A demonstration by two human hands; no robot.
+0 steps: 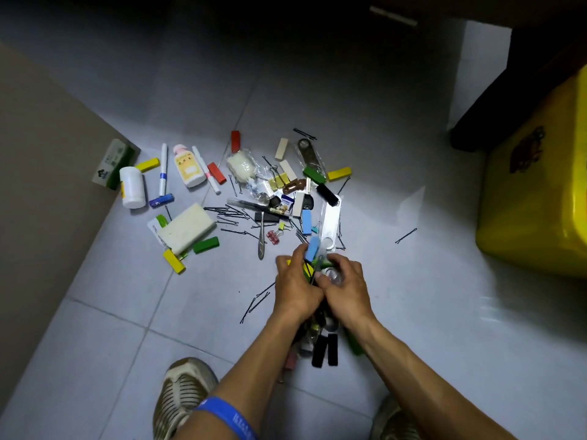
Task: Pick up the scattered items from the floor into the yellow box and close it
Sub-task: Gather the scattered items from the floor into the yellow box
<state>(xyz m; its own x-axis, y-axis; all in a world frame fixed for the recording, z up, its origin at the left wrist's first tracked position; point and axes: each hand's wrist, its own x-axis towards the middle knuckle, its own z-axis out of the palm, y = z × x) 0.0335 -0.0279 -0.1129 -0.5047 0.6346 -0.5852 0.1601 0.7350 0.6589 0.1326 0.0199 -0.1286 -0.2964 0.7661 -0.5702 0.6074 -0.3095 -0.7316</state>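
Both shoes [182, 395] frame the floor [413, 312], where the left hand [295, 289] grips a blue block [312, 249] and the right hand [344, 285] clutches small bits; remaining scattered items [254, 198] lie just beyond, yellow box [536, 185] at far right

Two hands [297, 289] [344, 285], two shoes [182, 395] [395, 420], one yellow box [540, 185]. Beside the white bottle [132, 187]: two marker pens [163, 169] [205, 174], one battery [161, 200], one pink-capped bottle [188, 166]. Bobby pins [228, 214] are too many to count.
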